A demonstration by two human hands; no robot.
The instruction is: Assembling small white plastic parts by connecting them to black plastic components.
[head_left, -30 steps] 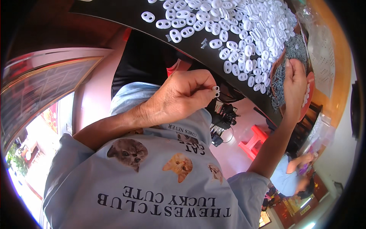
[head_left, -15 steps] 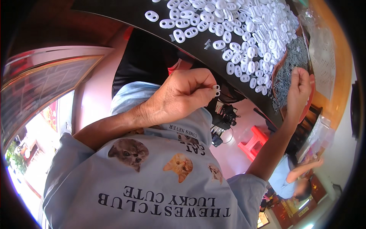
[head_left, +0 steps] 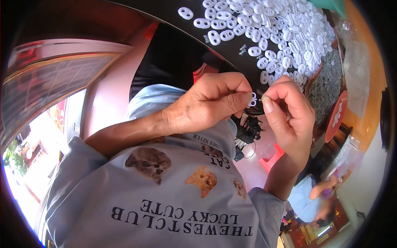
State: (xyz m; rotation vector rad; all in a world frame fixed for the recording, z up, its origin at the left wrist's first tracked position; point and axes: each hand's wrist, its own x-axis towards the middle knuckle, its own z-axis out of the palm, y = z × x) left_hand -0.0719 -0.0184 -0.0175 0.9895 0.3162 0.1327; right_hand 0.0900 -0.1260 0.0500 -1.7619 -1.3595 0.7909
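The left hand (head_left: 206,105) comes in from 9 o'clock, knuckles up, fingers pinched shut on a small white oval piece (head_left: 252,99), apparently to steady it at chest height. At its 3 o'clock the right hand (head_left: 289,111) rises wrist-down, thumb and forefinger closed on a tiny metal spring (head_left: 261,99) touching that piece. At 1 o'clock, a heap of white pieces (head_left: 285,33) covers the black surface (head_left: 173,16), beside a grey pile of springs (head_left: 326,87).

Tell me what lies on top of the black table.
On the black table lies a heap of white oval plastic pieces, a few small metal springs and a grey pile. What the heap covers is hidden.
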